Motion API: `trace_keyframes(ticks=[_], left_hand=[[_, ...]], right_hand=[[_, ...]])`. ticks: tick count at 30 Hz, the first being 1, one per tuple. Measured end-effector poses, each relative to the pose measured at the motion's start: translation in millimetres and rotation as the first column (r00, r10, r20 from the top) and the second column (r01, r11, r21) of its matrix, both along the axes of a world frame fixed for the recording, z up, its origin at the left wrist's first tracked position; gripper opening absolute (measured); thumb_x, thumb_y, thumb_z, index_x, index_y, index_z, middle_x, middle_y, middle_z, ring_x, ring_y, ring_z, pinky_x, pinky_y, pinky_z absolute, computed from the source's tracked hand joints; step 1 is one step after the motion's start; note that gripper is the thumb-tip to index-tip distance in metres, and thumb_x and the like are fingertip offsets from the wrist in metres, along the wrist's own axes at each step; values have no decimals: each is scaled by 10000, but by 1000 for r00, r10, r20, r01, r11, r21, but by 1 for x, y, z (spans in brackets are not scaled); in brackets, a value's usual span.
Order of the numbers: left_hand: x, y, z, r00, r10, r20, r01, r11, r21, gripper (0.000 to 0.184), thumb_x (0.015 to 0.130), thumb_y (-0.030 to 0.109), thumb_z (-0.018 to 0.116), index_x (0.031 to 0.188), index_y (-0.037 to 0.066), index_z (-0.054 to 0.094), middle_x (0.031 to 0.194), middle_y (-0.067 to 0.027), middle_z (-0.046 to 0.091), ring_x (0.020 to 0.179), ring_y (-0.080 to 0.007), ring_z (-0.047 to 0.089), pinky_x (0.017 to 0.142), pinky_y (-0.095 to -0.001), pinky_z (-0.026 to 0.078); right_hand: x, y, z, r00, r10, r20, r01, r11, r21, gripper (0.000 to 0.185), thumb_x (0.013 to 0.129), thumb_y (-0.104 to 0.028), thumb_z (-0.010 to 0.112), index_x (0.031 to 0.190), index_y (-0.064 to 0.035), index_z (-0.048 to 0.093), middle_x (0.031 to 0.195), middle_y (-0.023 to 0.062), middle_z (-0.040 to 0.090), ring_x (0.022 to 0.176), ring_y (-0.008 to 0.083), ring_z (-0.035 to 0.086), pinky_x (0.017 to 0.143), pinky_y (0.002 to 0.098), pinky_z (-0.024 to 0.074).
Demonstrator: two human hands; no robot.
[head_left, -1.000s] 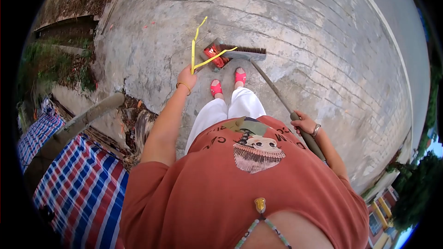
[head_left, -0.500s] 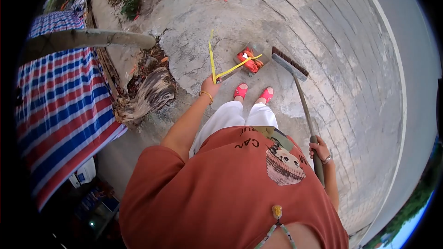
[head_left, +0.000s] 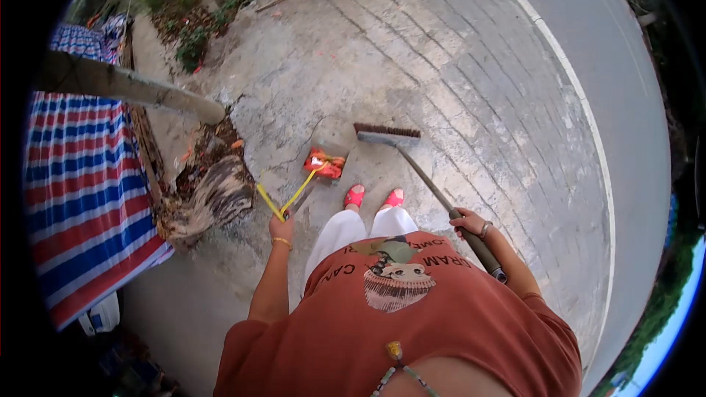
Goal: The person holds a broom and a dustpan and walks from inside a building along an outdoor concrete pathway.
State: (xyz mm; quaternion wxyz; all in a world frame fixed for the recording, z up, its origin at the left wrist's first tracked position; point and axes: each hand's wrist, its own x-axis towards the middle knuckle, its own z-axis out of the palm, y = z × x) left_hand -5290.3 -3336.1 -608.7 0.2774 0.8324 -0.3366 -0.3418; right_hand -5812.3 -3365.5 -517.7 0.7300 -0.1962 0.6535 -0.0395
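Note:
My left hand is closed around a yellow strap and what looks like the dustpan's handle. Red and orange litter lies in the grey dustpan on the concrete, ahead of my feet, with one strap end reaching over it. My right hand grips the dark green upper part of a broom handle. The broom head, grey with brown bristles, rests on the ground to the right of the dustpan and apart from it.
A weathered log and a slanting concrete post stand at the left beside a striped tarp. Plants grow at the upper left. A road with a white edge line runs along the right.
The view has turned and shifted. The broom head, over the dustpan a second ago, now sits apart on its right. The strap hangs lower at my left hand; both hands keep their hold.

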Motion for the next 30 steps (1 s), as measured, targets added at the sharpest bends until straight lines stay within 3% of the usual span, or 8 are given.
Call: trace_keyframes(ticks=[3,11,17,25,26,27,29,30], left_hand=[[58,23,-64,997,-73,-5,72,995,-69,220,710,169,646,889,50,599,729,-85,609,652,-166,571,628,-298,452],[66,-65,-21,980,-194,-43,192,981,-35,207,640,78,670,819,50,571,703,-48,582,615,-130,530,583,-270,433],[35,-140,-2,967,-215,-135,207,976,-69,219,636,-9,647,807,73,539,706,-5,525,620,-105,488,570,-245,412],[44,-185,23,946,-152,-288,159,987,2,190,670,55,645,833,66,547,679,-17,507,617,-116,464,569,-271,412],[43,-196,18,964,-264,29,264,965,10,225,677,96,651,879,54,560,672,-35,521,602,-143,477,558,-295,416],[47,-207,-14,970,-236,-53,228,965,-127,277,687,173,652,912,29,579,697,-108,574,586,-225,523,562,-348,433],[44,-240,-26,936,-304,177,316,948,-45,339,721,287,594,857,-24,585,828,-252,586,703,-362,558,636,-417,443],[70,-236,-63,955,-277,110,291,945,-148,279,712,217,588,839,-30,575,806,-227,598,698,-319,561,645,-396,446]], right_hand=[[-2,28,-6,997,-49,52,48,999,23,384,744,-80,610,1081,-33,431,592,74,514,450,164,529,377,308,448],[-21,146,-19,919,-380,-100,384,923,25,152,729,-127,622,701,-27,510,548,72,519,417,174,503,385,312,437],[-17,192,0,751,-646,-139,657,752,49,158,715,-100,616,659,-33,485,513,62,487,412,165,482,387,310,427],[-16,191,-23,769,-627,-122,638,763,99,172,736,-133,589,622,-31,512,510,77,519,409,181,508,407,317,447],[-17,175,-23,839,-522,-152,536,842,64,198,761,-165,577,634,-14,563,546,92,566,440,203,551,433,325,469],[-21,157,-25,882,-436,-178,438,898,-34,228,777,-184,570,653,6,592,575,99,588,479,213,577,468,337,484],[-33,115,-47,902,-424,-82,423,906,-29,228,784,-208,573,700,4,595,593,91,591,506,199,577,508,338,487],[-28,91,-28,903,-428,-44,429,903,18,214,777,-208,588,685,-16,573,578,76,574,492,181,557,493,321,476]])
